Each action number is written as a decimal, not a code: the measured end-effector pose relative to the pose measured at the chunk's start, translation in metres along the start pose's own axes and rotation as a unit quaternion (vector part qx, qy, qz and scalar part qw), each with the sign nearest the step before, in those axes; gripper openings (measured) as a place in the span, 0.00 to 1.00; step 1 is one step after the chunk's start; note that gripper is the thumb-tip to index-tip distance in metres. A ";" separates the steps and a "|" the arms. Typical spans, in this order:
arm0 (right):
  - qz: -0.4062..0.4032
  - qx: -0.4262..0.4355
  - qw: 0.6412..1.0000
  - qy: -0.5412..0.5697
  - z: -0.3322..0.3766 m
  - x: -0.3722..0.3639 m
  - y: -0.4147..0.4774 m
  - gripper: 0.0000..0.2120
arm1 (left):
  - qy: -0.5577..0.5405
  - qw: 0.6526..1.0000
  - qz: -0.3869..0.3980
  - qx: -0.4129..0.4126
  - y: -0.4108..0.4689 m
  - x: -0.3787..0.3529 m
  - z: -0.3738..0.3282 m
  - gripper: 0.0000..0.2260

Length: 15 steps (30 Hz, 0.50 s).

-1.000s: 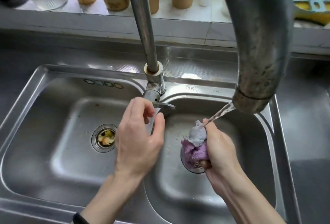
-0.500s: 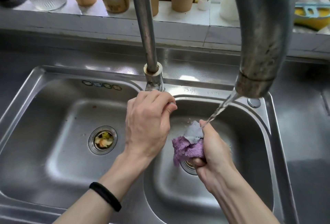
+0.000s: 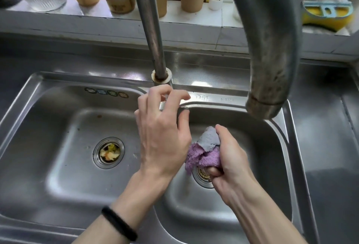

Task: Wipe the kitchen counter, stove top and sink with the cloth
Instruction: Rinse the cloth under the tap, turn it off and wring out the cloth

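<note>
Head view looks down into a steel double sink (image 3: 213, 101). The person's right hand (image 3: 231, 159) has its grip closed tight around the bunched purple-and-grey cloth (image 3: 204, 153), held low in the right basin just above the right drain (image 3: 202, 176). The left hand (image 3: 165, 137) is at the tap lever (image 3: 162, 105) between the basins, grip wide, fingers loosely spread around it, thumb by its tip; whether it presses I cannot tell. A black band (image 3: 118, 224) circles that wrist. Food scraps sit in the left drain (image 3: 108, 152). The spout (image 3: 272, 69) hangs above the right basin.
</note>
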State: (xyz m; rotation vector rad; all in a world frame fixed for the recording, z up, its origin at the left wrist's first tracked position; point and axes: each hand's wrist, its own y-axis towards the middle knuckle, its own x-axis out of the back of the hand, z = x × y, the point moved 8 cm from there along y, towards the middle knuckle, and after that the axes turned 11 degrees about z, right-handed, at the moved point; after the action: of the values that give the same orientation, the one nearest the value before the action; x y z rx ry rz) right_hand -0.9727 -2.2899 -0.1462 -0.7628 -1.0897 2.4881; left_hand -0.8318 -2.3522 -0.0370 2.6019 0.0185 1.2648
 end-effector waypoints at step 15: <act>0.051 0.174 0.953 -0.244 0.017 -0.004 -0.044 0.12 | -0.721 0.431 0.209 0.502 -0.099 -0.149 0.023 0.17</act>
State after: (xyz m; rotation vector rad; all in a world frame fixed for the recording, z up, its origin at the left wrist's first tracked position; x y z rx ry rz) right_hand -0.9755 -2.2724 -0.1020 -0.1016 -0.7181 2.9322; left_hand -0.8968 -2.2789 -0.1882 3.5922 -0.2618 -2.0483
